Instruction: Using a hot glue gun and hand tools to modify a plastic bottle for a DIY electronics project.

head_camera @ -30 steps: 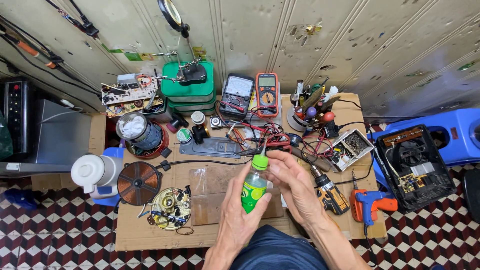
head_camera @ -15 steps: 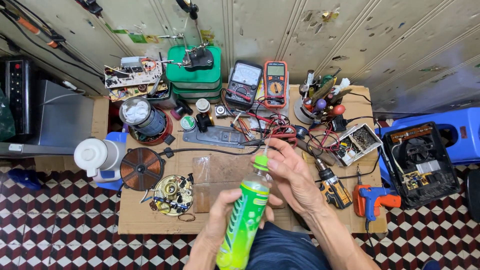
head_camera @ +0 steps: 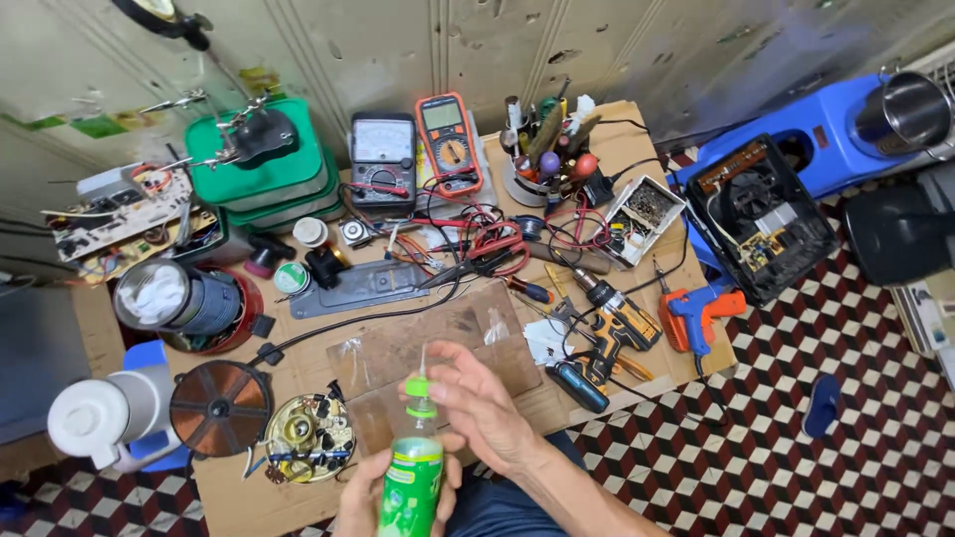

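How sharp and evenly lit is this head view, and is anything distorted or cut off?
Head view: even soft light, faint shadows; bench clutter sharp; green bottle and right hand slightly soft; wide-lens bending at edges; left hand cut off by bottom edge.

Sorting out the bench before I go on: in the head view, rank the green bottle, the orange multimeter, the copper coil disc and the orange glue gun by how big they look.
1. Green bottle, though nearness to the camera inflates it.
2. Copper coil disc.
3. Orange multimeter and orange glue gun look alike; I would not rank them.
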